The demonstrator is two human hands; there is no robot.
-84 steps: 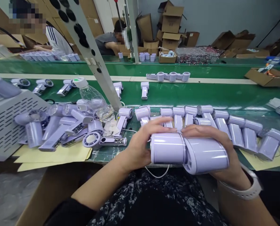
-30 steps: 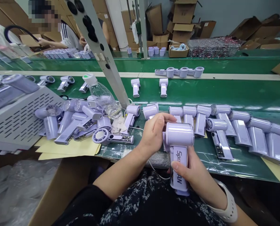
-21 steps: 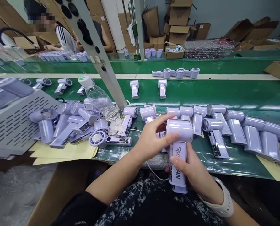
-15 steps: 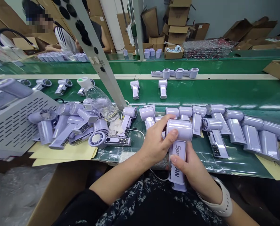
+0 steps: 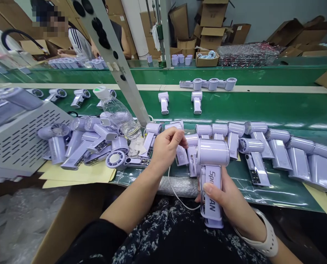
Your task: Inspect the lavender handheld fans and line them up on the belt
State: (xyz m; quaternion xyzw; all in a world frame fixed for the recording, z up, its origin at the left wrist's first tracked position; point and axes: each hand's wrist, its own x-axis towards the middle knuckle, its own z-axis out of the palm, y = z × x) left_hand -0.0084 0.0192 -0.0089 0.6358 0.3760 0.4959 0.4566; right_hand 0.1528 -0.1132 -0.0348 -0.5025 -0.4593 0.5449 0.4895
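My right hand is wrapped round the handle of a lilac hand-held fan, holding it upright at the table's front edge, its barrel head on top and dark lettering on the handle. My left hand is to the left of the fan's head, its fingers pinched together. A thin white cable loops down from the left hand toward the fan's handle; whether the fingers hold its end I cannot tell.
A row of lilac fans lies along the green bench to the right. A heap of fans and a clear water bottle are at the left beside a grey perforated box. More fans ride the conveyor belt. Other people work behind.
My left hand has come off the fan's head and drawn back to the left with its fingers pinched. My right hand keeps the fan by its handle, slightly lower.
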